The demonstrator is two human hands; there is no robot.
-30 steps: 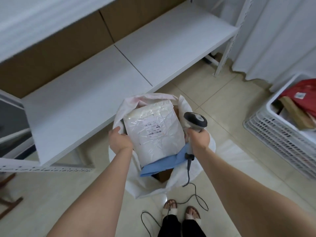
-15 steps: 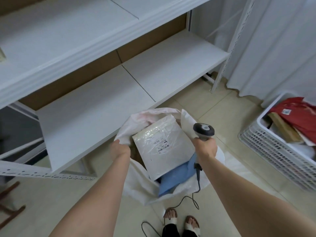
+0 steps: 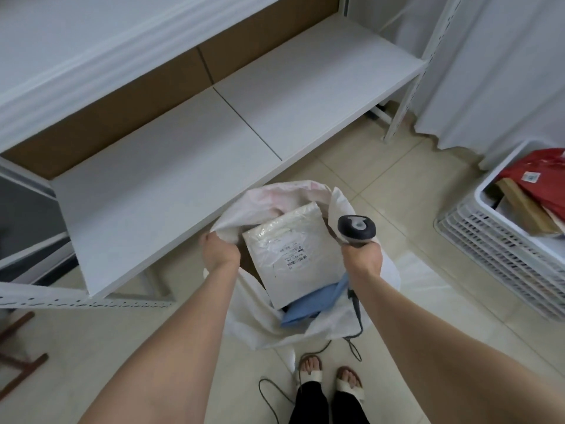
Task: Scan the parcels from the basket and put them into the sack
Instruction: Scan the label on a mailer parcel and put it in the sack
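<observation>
- The sack [image 3: 263, 198] stands on the tiled floor, its mouth just beside the near edge of the low white shelf [image 3: 183, 142]. Bare floor lies between it and the basket [image 3: 495, 249] at the right.
- The left hand [image 3: 218, 255] grips the thin, crumpled sack rim.
- The right hand [image 3: 362, 260] grips the grey scanner [image 3: 356, 229].
- A flat, glossy white parcel [image 3: 293, 255] lies tilted in the sack mouth, over a blue parcel [image 3: 312, 304].
- The basket is white lattice plastic.

White parcel [image 3: 293, 252] fills the sack [image 3: 260, 200] mouth.
</observation>
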